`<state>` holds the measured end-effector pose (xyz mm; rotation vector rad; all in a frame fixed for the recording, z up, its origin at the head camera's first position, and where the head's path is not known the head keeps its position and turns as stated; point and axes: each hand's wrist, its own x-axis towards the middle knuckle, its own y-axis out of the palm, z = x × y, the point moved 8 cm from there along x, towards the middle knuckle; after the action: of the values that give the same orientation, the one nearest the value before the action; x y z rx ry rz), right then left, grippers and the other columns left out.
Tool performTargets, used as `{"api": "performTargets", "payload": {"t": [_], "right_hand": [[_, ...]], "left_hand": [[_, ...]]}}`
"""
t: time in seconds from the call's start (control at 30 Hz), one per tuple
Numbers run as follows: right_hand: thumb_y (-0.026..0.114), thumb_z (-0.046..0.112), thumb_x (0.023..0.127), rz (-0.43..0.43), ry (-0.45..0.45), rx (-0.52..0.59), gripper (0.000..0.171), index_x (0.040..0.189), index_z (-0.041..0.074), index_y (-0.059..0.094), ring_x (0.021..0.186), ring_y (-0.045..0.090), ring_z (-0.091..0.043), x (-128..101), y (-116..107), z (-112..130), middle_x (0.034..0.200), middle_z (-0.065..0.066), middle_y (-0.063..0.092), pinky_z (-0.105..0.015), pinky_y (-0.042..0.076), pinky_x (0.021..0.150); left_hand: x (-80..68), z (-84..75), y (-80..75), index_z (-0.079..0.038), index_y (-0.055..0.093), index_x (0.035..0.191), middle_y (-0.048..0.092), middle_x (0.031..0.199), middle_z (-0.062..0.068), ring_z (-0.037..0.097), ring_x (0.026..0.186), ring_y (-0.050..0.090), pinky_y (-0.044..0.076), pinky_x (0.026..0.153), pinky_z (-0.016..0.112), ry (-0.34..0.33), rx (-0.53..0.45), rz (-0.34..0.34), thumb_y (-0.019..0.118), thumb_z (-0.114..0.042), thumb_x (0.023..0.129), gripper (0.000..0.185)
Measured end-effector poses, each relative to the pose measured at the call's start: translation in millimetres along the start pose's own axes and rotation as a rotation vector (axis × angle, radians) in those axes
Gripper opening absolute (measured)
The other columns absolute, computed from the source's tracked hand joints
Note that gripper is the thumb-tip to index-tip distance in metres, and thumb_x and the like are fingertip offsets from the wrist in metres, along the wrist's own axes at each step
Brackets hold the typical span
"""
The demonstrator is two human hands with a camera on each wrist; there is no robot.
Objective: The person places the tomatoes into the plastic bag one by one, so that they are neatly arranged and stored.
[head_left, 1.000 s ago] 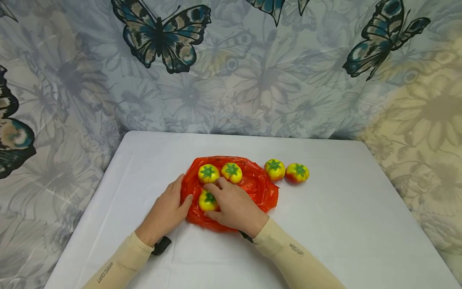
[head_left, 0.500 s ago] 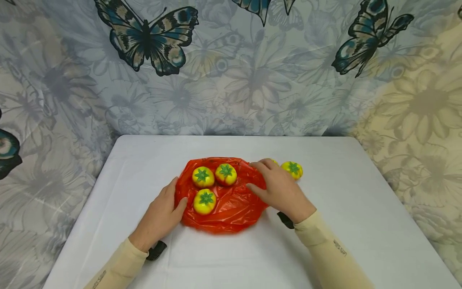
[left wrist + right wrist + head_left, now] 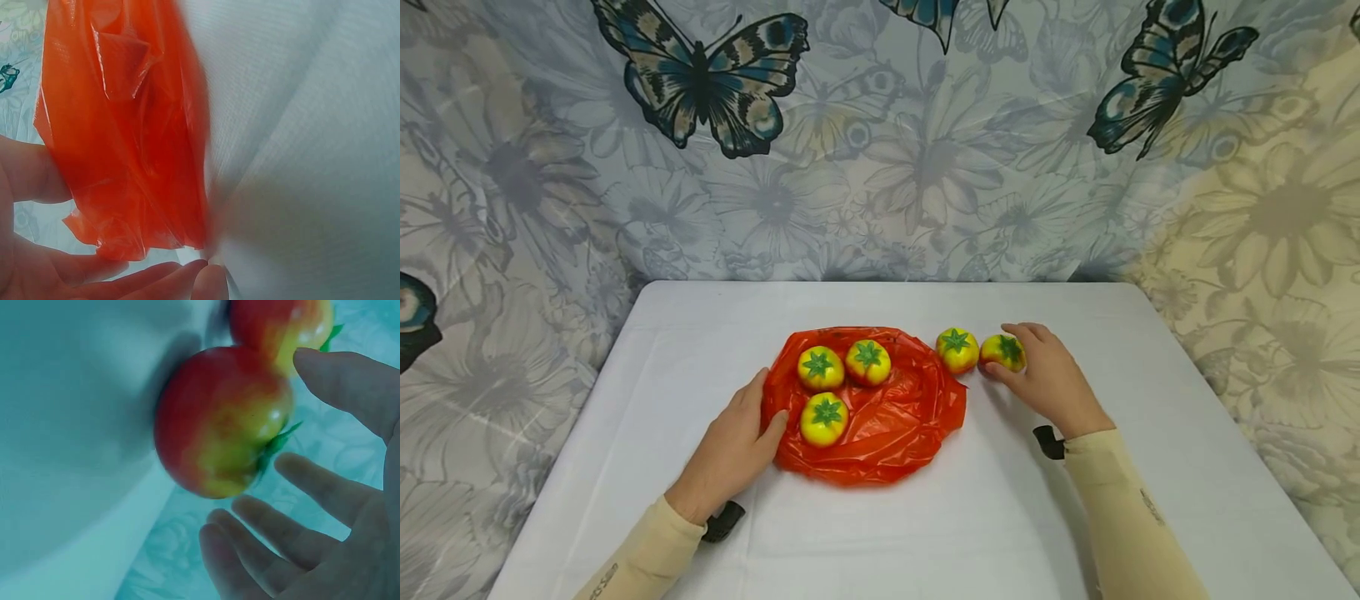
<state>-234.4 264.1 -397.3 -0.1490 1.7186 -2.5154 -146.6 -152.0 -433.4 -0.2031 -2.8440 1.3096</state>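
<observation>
Hands at work on a white tabletop [image 3: 1075, 533]. Left hand [image 3: 730, 454] rests open on the edge of an orange plastic bag [image 3: 880, 425] bearing three tomatoes. Right hand [image 3: 1051, 379], fingers loosely spread, cups the rightmost tomato [image 3: 1002, 351]; another tomato [image 3: 957, 350] sits just beside it.

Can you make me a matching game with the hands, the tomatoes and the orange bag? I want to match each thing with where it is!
Things:
1. left hand
2. right hand
3. three tomatoes
4. orange bag

Places:
A. lying flat on the white table
B. sitting on top of the orange bag
C. resting at the bag's left edge
D. reaching round the far-right tomato, off the bag

Pairs: 1-C, 2-D, 3-B, 4-A
</observation>
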Motion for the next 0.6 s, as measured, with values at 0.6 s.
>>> {"api": "performTargets", "payload": {"t": [0.6], "right_hand": [[0.078,0.042,0.099,0.068,0.076,0.021,0.072,0.157,0.007,0.052,0.133,0.055,-0.052,11.6,19.4,-14.3,0.153,-0.03,0.053,-0.072,0.049,0.113]], "left_hand": [[1.2,2.2,1.0,0.001,0.019,0.171,0.038,0.17,0.027,0.047,0.152,0.048,0.047,0.118,0.066,-0.002,0.009,0.001,0.059,-0.029,0.11,0.08]]}}
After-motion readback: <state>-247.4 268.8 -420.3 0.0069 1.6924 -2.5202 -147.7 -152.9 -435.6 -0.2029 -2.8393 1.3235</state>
